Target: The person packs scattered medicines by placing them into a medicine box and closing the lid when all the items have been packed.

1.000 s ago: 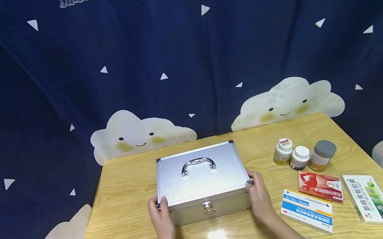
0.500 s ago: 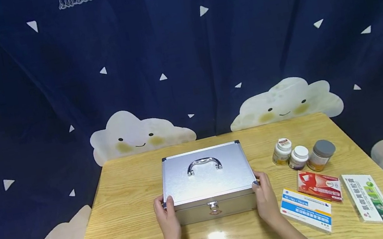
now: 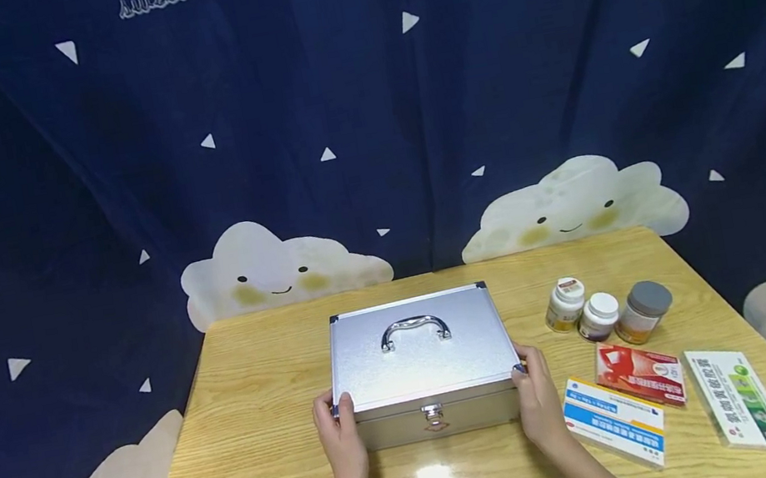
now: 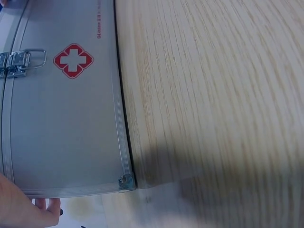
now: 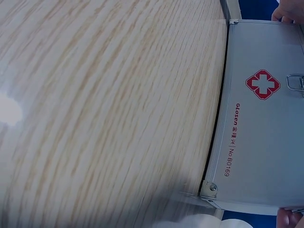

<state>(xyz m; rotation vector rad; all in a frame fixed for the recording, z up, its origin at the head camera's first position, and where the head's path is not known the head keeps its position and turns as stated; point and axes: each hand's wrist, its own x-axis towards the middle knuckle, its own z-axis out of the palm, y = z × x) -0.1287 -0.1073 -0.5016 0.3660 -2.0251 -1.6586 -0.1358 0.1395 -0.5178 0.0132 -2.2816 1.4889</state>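
A silver metal first aid box sits on the wooden table with its lid down. A chrome carrying handle is on top, and a metal latch is at the front. Its front carries a red-and-white cross and red lettering. My left hand grips the box's left front corner, thumb on the lid's edge. On the opposite side my right hand holds the right front corner in the same way. The fingers along the box's sides are partly hidden in the head view.
To the right stand two white bottles and a grey-lidded jar. Nearer lie a red medicine box, a blue-and-white one close to my right hand, and a green-and-white one. A dark blue curtain hangs behind the table.
Both hands have shifted the first aid box to the right across the table, mostly in the first half second and only slightly since. The bottles and medicine boxes have stayed put.
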